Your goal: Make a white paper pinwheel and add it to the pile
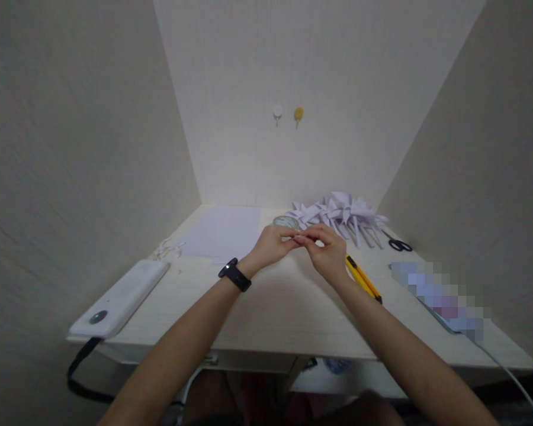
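My left hand (272, 245) and my right hand (327, 249) meet above the middle of the table, fingertips pinched together. Whatever lies between the fingers is too small or hidden to make out. Just behind the left hand is a roll of clear tape (286, 222), partly covered by the fingers. White paper pinwheels (344, 208) are heaped beyond my right hand, their paper sticks pointing toward me. A yellow utility knife (363, 279) lies beside my right wrist. White paper sheets (224, 228) are spread flat to the left of my left hand.
Black-handled scissors (400, 245) lie at the right. In front of them is a blurred-out device (439, 299) with a cable. Paper scraps (169, 248) and a white device (122, 299) with a black strap are at the left. Walls enclose the table (266, 325); two hooks (298, 113) hang behind.
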`<act>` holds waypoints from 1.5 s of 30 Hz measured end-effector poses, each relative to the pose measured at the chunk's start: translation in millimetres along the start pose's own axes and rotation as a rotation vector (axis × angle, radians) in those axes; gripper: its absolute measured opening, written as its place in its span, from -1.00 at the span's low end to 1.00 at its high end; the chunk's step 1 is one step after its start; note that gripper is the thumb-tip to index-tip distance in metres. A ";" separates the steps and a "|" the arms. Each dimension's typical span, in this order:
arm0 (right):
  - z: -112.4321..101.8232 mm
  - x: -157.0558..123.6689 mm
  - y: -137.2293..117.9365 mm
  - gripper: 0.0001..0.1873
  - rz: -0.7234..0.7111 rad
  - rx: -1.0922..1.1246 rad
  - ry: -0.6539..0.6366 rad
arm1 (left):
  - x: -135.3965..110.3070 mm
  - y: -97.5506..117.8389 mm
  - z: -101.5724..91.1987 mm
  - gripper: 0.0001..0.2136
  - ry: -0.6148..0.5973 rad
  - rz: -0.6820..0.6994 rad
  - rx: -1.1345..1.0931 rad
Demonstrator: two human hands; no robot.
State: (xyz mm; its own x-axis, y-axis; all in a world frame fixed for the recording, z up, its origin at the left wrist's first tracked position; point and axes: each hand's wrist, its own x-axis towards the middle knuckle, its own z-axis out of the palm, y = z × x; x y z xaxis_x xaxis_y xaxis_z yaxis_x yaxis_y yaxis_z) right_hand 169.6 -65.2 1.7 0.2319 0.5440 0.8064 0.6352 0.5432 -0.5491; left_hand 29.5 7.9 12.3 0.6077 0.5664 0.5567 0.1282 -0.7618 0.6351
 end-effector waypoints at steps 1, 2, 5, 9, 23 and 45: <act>-0.5 0.6 0.2 -0.88 0.008 -0.006 -0.003 | 0.2 0.5 -0.6 -0.85 -0.004 0.000 -0.005; -1.1 1.3 0.8 -0.88 0.011 -0.010 -0.005 | 0.4 0.8 -1.5 -0.85 -0.008 0.002 -0.011; -3.0 3.5 5.0 -0.88 0.009 -0.013 -0.025 | 1.4 0.2 -4.9 -0.83 -0.019 0.003 -0.029; -4.9 4.3 15.9 -0.84 0.048 -0.040 -0.123 | 2.7 -4.0 -9.8 -0.82 -0.020 -0.037 0.059; 1.8 -7.8 24.4 -0.78 -0.064 -0.769 -0.741 | -8.9 -4.2 -1.3 -0.79 -0.338 0.050 0.896; 7.0 -15.6 30.7 -0.70 -0.153 -0.808 -0.834 | -10.7 -0.4 -3.5 -0.84 -0.413 0.256 0.816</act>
State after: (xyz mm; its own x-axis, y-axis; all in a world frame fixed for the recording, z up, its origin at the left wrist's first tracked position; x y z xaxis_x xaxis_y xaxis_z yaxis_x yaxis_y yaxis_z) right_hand 180.4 -52.5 -29.2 -0.2521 0.9223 0.2930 0.9677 0.2383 0.0823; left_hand 20.3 3.2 8.0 0.9023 0.3144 0.2950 0.3657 -0.9206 -0.1373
